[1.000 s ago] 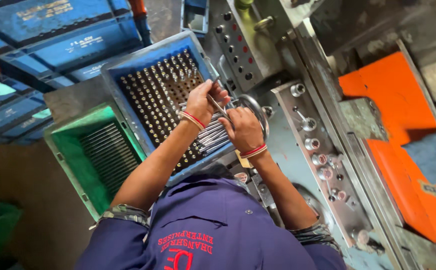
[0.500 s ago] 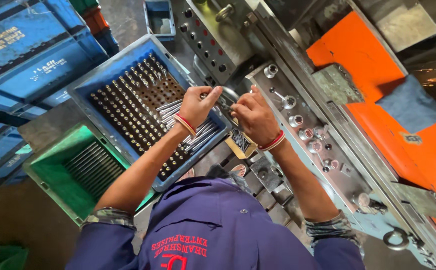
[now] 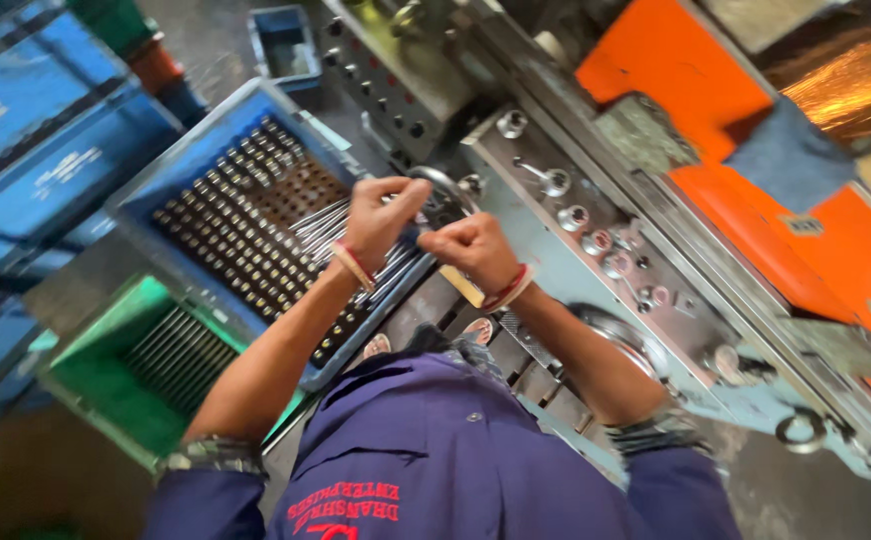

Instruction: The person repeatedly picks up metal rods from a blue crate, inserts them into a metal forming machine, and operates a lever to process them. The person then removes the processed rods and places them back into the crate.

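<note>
Nearest, the left hand and right hand both clench a bundle of thin metal rods held over the blue crate of upright rods. With the bundle fanned out, I judge that a loose rod could slip into the crate, or roll toward the grey machine panel beyond.

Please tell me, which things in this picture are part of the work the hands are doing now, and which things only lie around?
In the work:
left hand and right hand, gripping a bundle of thin metal rods
blue crate with rods standing in rows, under the hands

Lying about:
green crate of dark rods
blue cloth on the orange machine cover
grey control panel with knobs
</note>
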A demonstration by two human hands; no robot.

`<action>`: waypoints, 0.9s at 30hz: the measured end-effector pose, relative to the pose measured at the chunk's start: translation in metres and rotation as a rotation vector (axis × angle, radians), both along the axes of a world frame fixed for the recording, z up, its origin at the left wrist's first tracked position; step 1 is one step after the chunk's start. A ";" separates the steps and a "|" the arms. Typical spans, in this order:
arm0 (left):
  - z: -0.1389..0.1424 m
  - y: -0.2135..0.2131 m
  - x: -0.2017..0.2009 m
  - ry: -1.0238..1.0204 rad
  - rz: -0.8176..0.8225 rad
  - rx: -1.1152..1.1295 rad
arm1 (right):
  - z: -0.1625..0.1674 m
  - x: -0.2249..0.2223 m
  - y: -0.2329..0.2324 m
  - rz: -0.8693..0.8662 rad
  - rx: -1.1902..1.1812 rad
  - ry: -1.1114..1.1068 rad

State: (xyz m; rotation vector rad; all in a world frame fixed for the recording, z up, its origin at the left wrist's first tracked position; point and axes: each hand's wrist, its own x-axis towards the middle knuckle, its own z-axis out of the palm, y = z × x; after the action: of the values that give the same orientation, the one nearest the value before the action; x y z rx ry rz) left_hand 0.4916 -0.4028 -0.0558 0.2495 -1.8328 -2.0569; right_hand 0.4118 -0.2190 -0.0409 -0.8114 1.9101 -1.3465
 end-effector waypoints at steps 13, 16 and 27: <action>-0.072 -0.040 -0.054 -0.178 -0.027 1.049 | -0.020 -0.001 0.069 -0.371 -0.210 0.535; -0.108 -0.066 -0.028 -0.241 -0.057 1.072 | -0.055 0.022 0.153 -0.606 0.062 0.536; -0.152 -0.042 -0.012 -0.354 0.068 0.797 | -0.165 0.147 0.302 -1.245 0.473 0.256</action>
State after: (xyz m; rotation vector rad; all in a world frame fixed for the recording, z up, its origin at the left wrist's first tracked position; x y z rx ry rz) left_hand 0.4797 -0.4446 -0.2080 0.9120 -1.0279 -2.7201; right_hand 0.5585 0.0827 -0.2062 0.6193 2.9333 -1.2834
